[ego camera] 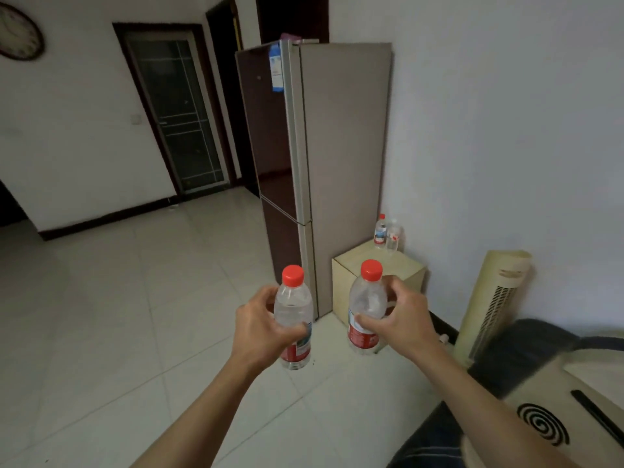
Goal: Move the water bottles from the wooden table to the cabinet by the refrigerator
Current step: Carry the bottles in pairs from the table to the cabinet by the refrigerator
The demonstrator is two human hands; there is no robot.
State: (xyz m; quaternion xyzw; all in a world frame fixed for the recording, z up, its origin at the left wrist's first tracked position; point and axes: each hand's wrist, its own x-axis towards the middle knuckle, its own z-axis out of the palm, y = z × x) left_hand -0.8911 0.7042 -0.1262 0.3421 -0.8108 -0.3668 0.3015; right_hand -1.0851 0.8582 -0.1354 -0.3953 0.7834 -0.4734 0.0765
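The left hand [260, 324] is wrapping its grip around the middle of one clear plastic water bottle with a red cap and red label [294, 319], while the right hand [398, 319] is pinching a second clear, red-capped bottle [366, 309] at the shoulder, both carried upright in the air. Beyond the right grip, the small pale-yellow cabinet [358, 265] beside the tall beige refrigerator [344, 157] is already bearing two more bottles [386, 233]. These thin-walled bottles are likely feeling light, smooth and squashy, so holding mid-body near the label seems safest
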